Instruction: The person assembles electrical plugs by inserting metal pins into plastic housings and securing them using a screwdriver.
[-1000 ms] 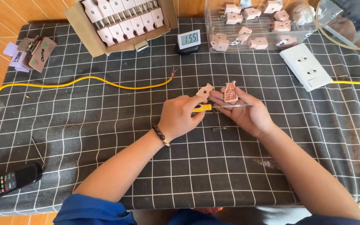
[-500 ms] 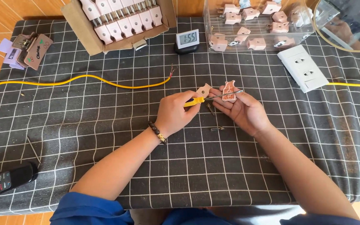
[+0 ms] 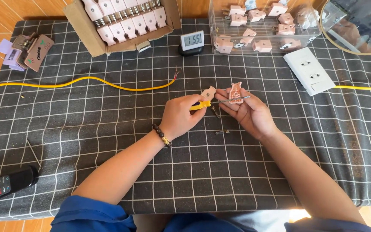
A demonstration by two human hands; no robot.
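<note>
Fingers of our left hand [image 3: 181, 118] curl shut around the yellow-handled screwdriver [image 3: 200, 105], and those of our right hand [image 3: 247, 112] pinch the pink plug half [image 3: 236, 93], holding it upright with its open inner face toward us. We take that plug half as our landmark. The screwdriver's long axis runs nearly level, left to right: its plastic handle sits left of the plug half inside our left fist, and its thin metal shaft crosses the plug half's lower part, with the tip showing just past its right edge. The left hand drives the tool, while the right is the one touching the plug half.

Just left of the plug half, touching our left fingertips, lies the matching plug cover [image 3: 208, 92], a small, smooth, pale pink shell. Below the plug half, two small metal prongs [image 3: 222, 132] rest on the cloth, dull and slim. Far to its left, a yellow cable [image 3: 82, 80] snakes over the checked tablecloth [image 3: 108, 129], a dark fabric with white grid lines; the cable's stripped end points toward the plug half. Above it stands a clear plastic bin [image 3: 220, 25] of finished pink plugs, and to the upper right a white socket strip [image 3: 309, 71], hard and glossy. Up and left sit a small digital clock [image 3: 192, 41] and a cardboard box [image 3: 82, 25] of pale plugs.
</note>
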